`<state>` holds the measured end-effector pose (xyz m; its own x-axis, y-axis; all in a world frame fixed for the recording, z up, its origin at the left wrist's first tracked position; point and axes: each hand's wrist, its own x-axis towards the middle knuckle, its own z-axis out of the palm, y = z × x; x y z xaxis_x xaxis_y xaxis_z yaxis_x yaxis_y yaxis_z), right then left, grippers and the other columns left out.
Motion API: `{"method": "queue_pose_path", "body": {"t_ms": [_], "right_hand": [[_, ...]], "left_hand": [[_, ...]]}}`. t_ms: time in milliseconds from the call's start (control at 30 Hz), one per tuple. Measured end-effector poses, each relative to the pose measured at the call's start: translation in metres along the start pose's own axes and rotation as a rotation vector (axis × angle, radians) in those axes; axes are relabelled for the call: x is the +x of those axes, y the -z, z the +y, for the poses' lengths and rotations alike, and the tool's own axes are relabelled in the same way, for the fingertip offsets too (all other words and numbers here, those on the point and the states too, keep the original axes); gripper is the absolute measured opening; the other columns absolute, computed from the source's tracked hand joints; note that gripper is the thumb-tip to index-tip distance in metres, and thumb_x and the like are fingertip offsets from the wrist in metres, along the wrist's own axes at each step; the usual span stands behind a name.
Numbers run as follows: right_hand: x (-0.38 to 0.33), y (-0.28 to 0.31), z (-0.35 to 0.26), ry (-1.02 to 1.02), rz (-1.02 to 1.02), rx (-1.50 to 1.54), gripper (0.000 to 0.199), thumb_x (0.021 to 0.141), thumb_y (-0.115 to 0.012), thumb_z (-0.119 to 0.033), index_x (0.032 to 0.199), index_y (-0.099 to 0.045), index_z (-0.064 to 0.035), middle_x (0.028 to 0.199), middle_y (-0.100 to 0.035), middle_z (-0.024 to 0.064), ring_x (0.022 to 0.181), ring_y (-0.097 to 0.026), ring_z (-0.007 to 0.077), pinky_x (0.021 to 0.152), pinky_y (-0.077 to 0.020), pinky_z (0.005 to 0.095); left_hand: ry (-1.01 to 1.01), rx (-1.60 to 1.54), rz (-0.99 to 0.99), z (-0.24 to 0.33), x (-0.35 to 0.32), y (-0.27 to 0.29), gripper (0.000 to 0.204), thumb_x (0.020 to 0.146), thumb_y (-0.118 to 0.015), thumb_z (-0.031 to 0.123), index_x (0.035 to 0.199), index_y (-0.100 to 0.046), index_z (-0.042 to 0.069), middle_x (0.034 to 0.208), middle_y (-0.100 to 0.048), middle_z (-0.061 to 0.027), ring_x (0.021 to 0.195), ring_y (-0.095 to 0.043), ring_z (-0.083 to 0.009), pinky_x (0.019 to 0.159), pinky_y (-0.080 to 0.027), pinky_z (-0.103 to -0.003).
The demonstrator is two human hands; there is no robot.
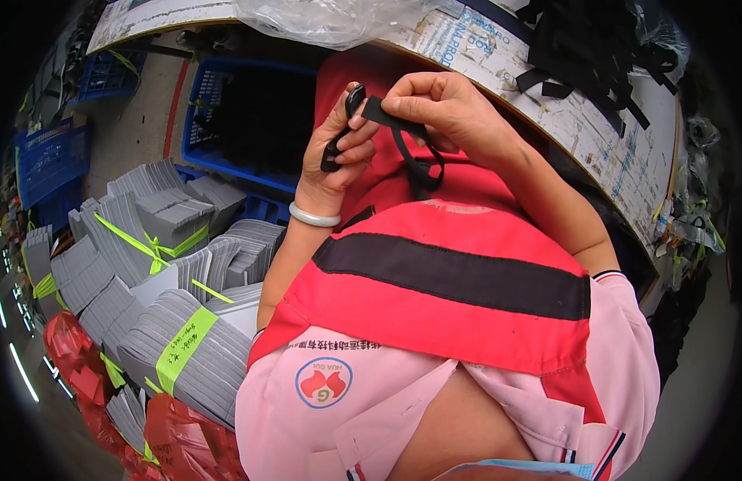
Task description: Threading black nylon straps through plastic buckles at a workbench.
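Note:
My left hand (339, 156), raised over the red apron, is closed around a curved black plastic piece (355, 100). Its glossy rounded end shows above the fingers and a dark lower end below them; its exact kind I cannot make out. Just to the right, my right hand (443, 108) pinches a flat black strap (383, 114) between thumb and fingers. The strap's free end points at the left fingertips, very close to them. A thinner loop of the strap hangs below the right hand, over the apron.
A worktable (507, 72) curves along the far side, with a pile of black straps (583, 56) and clear plastic film (331, 20) on it. Left are a blue crate (190, 132) with dark contents, grey sheet stacks (158, 329) tied in green, and red plastic bags (182, 437).

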<state>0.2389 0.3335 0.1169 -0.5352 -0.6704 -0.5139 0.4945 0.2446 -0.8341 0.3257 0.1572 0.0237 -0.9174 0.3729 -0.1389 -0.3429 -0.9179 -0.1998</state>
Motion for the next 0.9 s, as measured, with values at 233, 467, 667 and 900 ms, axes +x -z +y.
{"method": "queue_pose_path", "body": {"t_ms": [233,467,667,900], "right_hand": [[0.007,-0.001,0.006,0.014,-0.001,0.055,0.017,0.092,-0.064,-0.022,0.089,-0.064,-0.0046,0.062,-0.058,-0.0009,0.044,-0.04,0.0014,0.039,-0.0242,0.0184],[0.006,-0.002,0.007,-0.007,-0.033,0.169,0.018,0.091,-0.065,-0.022,0.089,-0.064,-0.0049,0.063,-0.059,-0.0005,0.044,-0.041,0.0018,0.039,-0.0237,0.0189],[0.006,-0.003,0.009,0.002,-0.026,0.221,0.017,0.092,-0.064,-0.022,0.091,-0.063,-0.0053,0.062,-0.058,-0.0016,0.043,-0.038,0.0006,0.038,-0.0226,0.0179],[0.018,0.003,0.029,-0.054,-0.089,0.415,0.019,0.095,-0.061,-0.029,0.098,-0.062,-0.0097,0.061,-0.051,-0.0071,0.041,-0.033,-0.0028,0.036,-0.0211,0.0135]], "left_hand": [[0.002,0.094,0.004,-0.002,-0.001,0.006,0.024,0.102,-0.046,0.019,0.118,-0.06,0.009,0.079,-0.048,-0.004,0.053,-0.038,-0.0059,0.037,-0.033,-0.014],[0.02,0.069,-0.034,-0.001,0.001,0.008,0.024,0.102,-0.046,0.019,0.119,-0.06,0.009,0.079,-0.048,-0.0041,0.053,-0.039,-0.0061,0.037,-0.033,-0.015],[0.01,0.109,-0.014,-0.002,0.002,0.008,0.023,0.101,-0.048,0.016,0.12,-0.06,0.01,0.08,-0.05,-0.0045,0.053,-0.039,-0.0057,0.038,-0.033,-0.015],[-0.066,0.442,-0.007,0.005,0.005,0.007,0.022,0.098,-0.053,0.014,0.119,-0.061,0.014,0.077,-0.057,-0.0045,0.048,-0.039,-0.0043,0.039,-0.031,-0.014]]}}
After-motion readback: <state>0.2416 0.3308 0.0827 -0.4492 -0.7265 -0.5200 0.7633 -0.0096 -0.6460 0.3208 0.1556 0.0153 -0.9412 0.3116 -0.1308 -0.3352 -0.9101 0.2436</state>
